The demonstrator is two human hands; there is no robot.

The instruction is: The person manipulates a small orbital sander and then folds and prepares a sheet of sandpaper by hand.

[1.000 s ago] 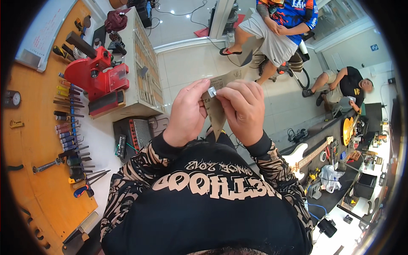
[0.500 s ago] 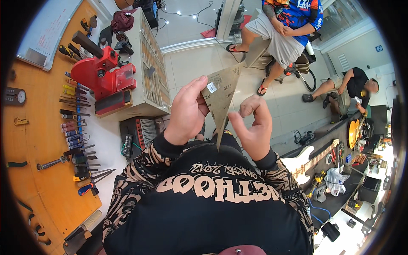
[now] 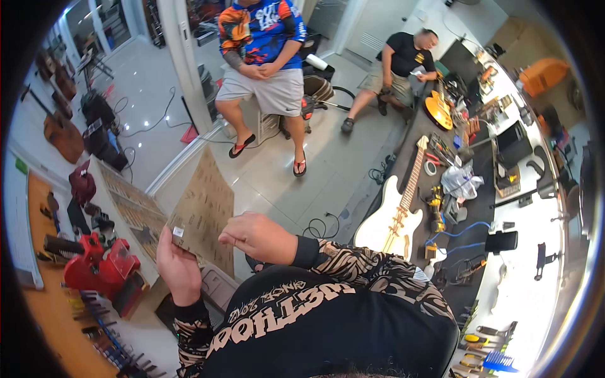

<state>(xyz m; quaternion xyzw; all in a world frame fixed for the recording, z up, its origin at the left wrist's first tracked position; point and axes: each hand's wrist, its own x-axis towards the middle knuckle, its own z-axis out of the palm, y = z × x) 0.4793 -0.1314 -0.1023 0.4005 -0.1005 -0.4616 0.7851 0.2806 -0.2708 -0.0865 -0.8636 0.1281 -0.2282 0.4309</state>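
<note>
A brown sheet of sandpaper [image 3: 205, 211], its printed backing towards me, stands tilted in front of my left side. My left hand [image 3: 179, 266] grips its lower left corner, beside a small white sticker. At the sheet's right edge is my right hand [image 3: 261, 237], its fingers curled in and the fingertips overlapping that edge in view. I cannot tell whether they touch the paper.
A workbench [image 3: 413, 145] runs along the right, bearing a white electric guitar [image 3: 394, 214], an orange guitar [image 3: 438, 110], a plastic bag [image 3: 462, 181] and tools. A red bench machine [image 3: 104, 268] is at left. Two people sit ahead, one in grey shorts [image 3: 261, 91].
My view has swung right, bringing more of the bench in. The sandpaper, edge-on and narrow before, now shows its broad printed face. My right hand has curled and come to its edge.
</note>
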